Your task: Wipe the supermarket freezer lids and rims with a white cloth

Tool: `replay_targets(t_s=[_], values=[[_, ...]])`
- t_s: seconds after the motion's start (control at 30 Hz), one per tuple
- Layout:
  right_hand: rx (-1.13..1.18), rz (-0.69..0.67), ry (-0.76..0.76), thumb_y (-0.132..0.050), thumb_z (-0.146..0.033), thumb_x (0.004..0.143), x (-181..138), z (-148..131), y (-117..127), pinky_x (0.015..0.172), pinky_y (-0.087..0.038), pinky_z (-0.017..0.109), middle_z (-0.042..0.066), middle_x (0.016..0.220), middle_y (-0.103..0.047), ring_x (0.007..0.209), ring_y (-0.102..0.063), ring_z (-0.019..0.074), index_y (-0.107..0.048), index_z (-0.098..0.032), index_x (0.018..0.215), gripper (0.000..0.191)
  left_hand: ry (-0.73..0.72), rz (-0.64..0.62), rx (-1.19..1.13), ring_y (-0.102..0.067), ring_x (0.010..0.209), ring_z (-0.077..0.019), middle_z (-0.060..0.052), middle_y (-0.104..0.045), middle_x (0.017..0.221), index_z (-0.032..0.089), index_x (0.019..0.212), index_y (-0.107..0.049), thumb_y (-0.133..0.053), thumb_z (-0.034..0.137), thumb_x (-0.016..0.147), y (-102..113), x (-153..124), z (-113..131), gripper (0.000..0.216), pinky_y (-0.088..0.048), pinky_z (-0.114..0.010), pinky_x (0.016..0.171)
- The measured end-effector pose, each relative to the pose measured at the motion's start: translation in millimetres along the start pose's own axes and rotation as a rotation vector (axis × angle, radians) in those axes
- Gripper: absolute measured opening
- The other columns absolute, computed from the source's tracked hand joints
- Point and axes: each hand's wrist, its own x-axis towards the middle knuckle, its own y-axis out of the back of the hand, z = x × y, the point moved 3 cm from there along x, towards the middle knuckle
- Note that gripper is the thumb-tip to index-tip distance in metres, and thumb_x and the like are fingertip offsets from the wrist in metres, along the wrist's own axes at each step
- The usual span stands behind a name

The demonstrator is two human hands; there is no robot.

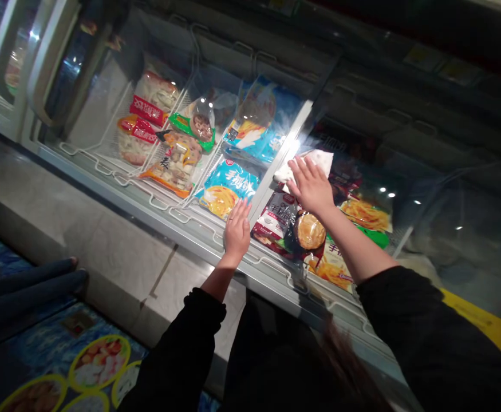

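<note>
Wipe: thin white cloth or paper wipe (325, 161) w/ faint marks, on the clear glass freezer lid (409, 191), just R of the long silver metal bar (287, 150); touching or lapping the bar's edge, can't tell which.
R hand: bare R hand (312, 186), black sleeve, palm down on wipe, fingers extended; pinning it flat, not clenched. Thumb tuck under wipe: can't tell.
L hand: bare L hand (237, 232), palm down, fingers straight, nothing visibly held; near bar's lower end, above the blue plastic bag w/ yellow food pic (228, 189).
Under glass: dark red & grey plastic bag (276, 220), below wipe in view.
Feel: prob. v. light, soft, limp; tears easier if paper. Damp or dry unclear. Glass prob. slick, so wipe should slide w/ little push.
Hold at: flat palm over middle; free corner looks pinchable.
Points: free corner to upper R of view; long axis seems to run lower L to upper R, angled to bar. Rest hidden by hand, so full outline unsure.
</note>
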Motion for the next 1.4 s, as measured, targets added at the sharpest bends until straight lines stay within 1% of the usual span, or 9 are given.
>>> replay_targets(t_s=[0.17, 0.3, 0.43, 0.53, 0.63, 0.87, 1.03, 1.2, 1.4], values=[[0.073, 0.027, -0.019, -0.034, -0.037, 0.109, -25.2, -56.2, -20.7, 0.133, -0.021, 0.058, 0.008, 0.176, -0.031, 0.165, -0.022, 0.0306, -0.03, -0.019, 0.17, 0.063, -0.036, 0.049, -0.042, -0.042, 0.157, -0.019, -0.014, -0.056, 0.16, 0.014, 0.156, -0.052, -0.014, 0.037, 0.114, 1.9, 1.2, 0.7, 0.061, -0.035, -0.043, 0.131], [0.145, -0.068, 0.111, -0.038, -0.03, 0.108, -99.3, -102.3, -40.7, 0.133, -0.022, 0.055, 0.006, 0.175, -0.033, 0.164, -0.026, 0.0286, -0.033, -0.022, 0.169, 0.061, -0.057, -0.004, -0.039, -0.039, 0.159, -0.0198, -0.013, -0.05, 0.165, 0.014, 0.161, -0.046, -0.013, 0.042, 0.113, 2.9, 3.6, -2.2, 0.064, -0.032, -0.043, 0.132], [0.171, -0.155, 0.176, -0.039, -0.03, 0.109, -176.0, -105.0, -49.9, 0.133, -0.023, 0.05, 0.0, 0.176, -0.031, 0.164, -0.025, 0.0245, -0.032, -0.027, 0.169, 0.061, -0.084, -0.118, 0.021, -0.032, 0.162, -0.0201, -0.011, -0.043, 0.17, 0.017, 0.163, -0.043, -0.013, 0.046, 0.113, 0.5, -1.8, 5.2, 0.065, -0.027, -0.045, 0.134], [0.145, -0.149, 0.093, -0.04, -0.033, 0.109, -225.1, -73.5, -48.2, 0.132, -0.025, 0.05, -0.001, 0.176, -0.031, 0.164, -0.026, 0.0246, -0.033, -0.029, 0.169, 0.06, -0.209, -0.222, 0.025, -0.033, 0.161, -0.0197, -0.011, -0.047, 0.167, 0.016, 0.161, -0.045, -0.016, 0.043, 0.113, -8.5, -17.4, 30.1, 0.063, -0.029, -0.043, 0.133], [0.074, -0.037, -0.173, -0.04, -0.035, 0.109, -270.3, -14.4, -37.1, 0.13, -0.027, 0.055, 0.004, 0.174, -0.036, 0.163, -0.029, 0.0288, -0.037, -0.027, 0.167, 0.059, -0.281, -0.283, 0.033, -0.035, 0.161, -0.0196, -0.01, -0.051, 0.165, 0.017, 0.16, -0.046, -0.02, 0.036, 0.112, -28.2, -38.9, 65.1, 0.059, -0.03, -0.044, 0.133], [-0.022, 0.155, -0.761, -0.037, -0.044, 0.108, -387.1, 146.9, 3.2, 0.128, -0.028, 0.064, 0.018, 0.174, -0.034, 0.163, -0.026, 0.0368, -0.035, -0.015, 0.167, 0.066, -0.218, -0.373, 0.092, -0.033, 0.161, -0.0204, -0.009, -0.047, 0.167, 0.018, 0.161, -0.045, -0.028, 0.025, 0.109, -106.1, -70.2, 136.2, 0.055, -0.03, -0.048, 0.133], [-0.014, 0.287, -1.018, -0.037, -0.042, 0.106, -449.7, 205.2, 13.3, 0.128, -0.028, 0.065, 0.025, 0.173, -0.03, 0.163, -0.024, 0.0383, -0.03, -0.014, 0.168, 0.069, -0.15, -0.303, 0.192, -0.031, 0.162, -0.0233, -0.008, -0.047, 0.167, 0.022, 0.162, -0.044, -0.033, 0.024, 0.107, -128.4, -78.0, 148.8, 0.056, -0.029, -0.052, 0.132], [0.036, 0.395, -1.13, -0.037, -0.041, 0.105, -445.7, 219.8, 3.7, 0.123, -0.027, 0.076, 0.024, 0.173, -0.03, 0.163, -0.023, 0.0403, -0.028, -0.016, 0.169, 0.068, -0.183, -0.29, 0.244, -0.033, 0.162, -0.0244, -0.01, -0.046, 0.167, 0.02, 0.163, -0.044, -0.035, 0.025, 0.108, -128.5, -79.1, 147.6, 0.056, -0.03, -0.051, 0.132], [0.014, 0.397, -0.98, -0.033, -0.04, 0.106, -354.8, 222.7, 12.1, 0.125, -0.027, 0.073, 0.021, 0.173, -0.033, 0.162, -0.024, 0.0384, -0.031, -0.015, 0.168, 0.067, -0.23, -0.328, 0.328, -0.032, 0.162, -0.0286, -0.016, -0.04, 0.17, 0.015, 0.163, -0.042, -0.038, 0.031, 0.108, -126.3, -77.4, 146.5, 0.057, -0.031, -0.054, 0.13]])
